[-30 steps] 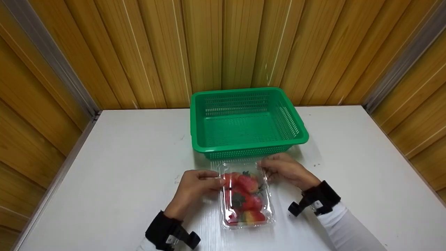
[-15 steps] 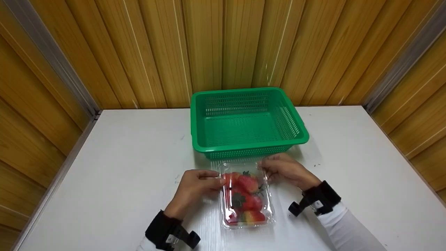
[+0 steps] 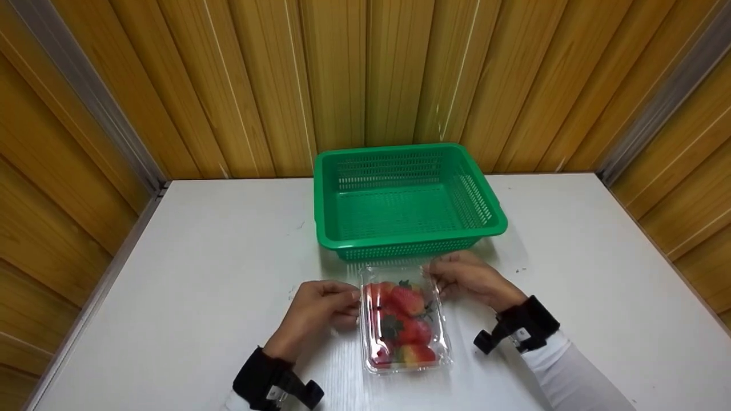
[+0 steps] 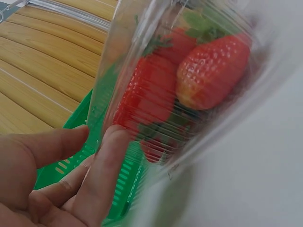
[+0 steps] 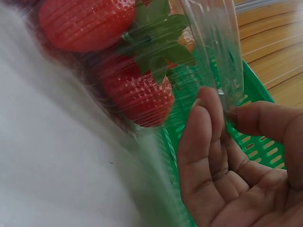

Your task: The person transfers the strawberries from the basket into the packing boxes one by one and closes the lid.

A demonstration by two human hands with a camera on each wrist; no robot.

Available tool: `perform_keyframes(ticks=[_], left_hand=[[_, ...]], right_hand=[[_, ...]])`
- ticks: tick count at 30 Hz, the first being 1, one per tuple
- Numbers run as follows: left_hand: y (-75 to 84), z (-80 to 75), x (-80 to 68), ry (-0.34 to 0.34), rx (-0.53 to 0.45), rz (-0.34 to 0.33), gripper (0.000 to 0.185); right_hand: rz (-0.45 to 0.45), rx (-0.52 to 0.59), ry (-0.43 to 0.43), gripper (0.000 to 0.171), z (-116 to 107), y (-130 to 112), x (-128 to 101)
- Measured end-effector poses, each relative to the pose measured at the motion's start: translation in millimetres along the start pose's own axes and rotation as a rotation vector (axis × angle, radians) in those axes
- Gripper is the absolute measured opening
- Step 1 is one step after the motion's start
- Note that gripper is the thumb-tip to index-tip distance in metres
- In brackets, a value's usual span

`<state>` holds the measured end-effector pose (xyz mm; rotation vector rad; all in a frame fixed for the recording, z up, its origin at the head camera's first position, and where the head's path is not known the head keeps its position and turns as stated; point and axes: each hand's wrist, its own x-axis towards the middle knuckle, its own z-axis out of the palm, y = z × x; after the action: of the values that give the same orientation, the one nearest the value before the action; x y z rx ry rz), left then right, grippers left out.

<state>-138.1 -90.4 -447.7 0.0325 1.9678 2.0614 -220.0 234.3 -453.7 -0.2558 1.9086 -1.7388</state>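
A clear plastic box of strawberries (image 3: 404,325) lies lid down on the white table (image 3: 200,257), just in front of an empty green basket (image 3: 408,246). My left hand (image 3: 342,299) is at the box's far left corner. In the left wrist view, my left hand's (image 4: 99,137) thumb and forefinger straddle the clear rim of the box (image 4: 199,85). My right hand (image 3: 442,277) is at the far right corner. In the right wrist view, my right hand's (image 5: 222,113) thumb and fingers pinch the clear edge of the box (image 5: 142,90).
The basket stands against the wooden back wall (image 3: 365,74). Wooden panels also close in the left and right sides. Bare white tabletop stretches to both sides of the box and basket.
My left hand has drawn back a little to the left, its fingertips now at the box's edge instead of over it. The box, the basket and my right hand have stayed put.
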Motion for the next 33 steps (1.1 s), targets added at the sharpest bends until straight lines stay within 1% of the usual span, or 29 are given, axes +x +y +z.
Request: perform_keyframes(ticks=[5,11,15,22,25,28,31,33], left_hand=[[-0.3,-0.1,-1.8,-0.042,0.016,-0.030,0.019],[0.1,-3.4,-4.1,-0.152,0.035,-0.083,0.018],[-0.6,-6.2,-5.8,-0.252,0.054,-0.128,0.016],[-6.3,-7.0,-7.6,-0.499,0.092,-0.240,0.014],[-7.2,-6.7,-8.3,-0.577,0.125,-0.249,0.015],[-7.4,-6.2,-9.6,-0.628,0.150,-0.251,0.016],[-8.0,-5.7,-10.4,-0.662,0.153,-0.252,0.017],[-8.6,-5.7,-10.7,-0.673,0.156,-0.246,0.018]], right_hand=[[-0.006,0.001,-0.010,0.016,-1,0,0],[-0.009,-0.005,-0.013,0.016,-2,0,0],[0.003,-0.021,0.003,0.018,-2,-1,0],[-0.005,-0.031,0.012,0.019,-2,0,-1],[-0.005,-0.028,0.013,0.019,-2,0,-1],[-0.001,-0.026,0.013,0.019,-2,-1,-1],[-0.002,-0.024,0.010,0.019,-2,-1,-1],[0.000,-0.026,0.013,0.019,-2,-2,-1]])
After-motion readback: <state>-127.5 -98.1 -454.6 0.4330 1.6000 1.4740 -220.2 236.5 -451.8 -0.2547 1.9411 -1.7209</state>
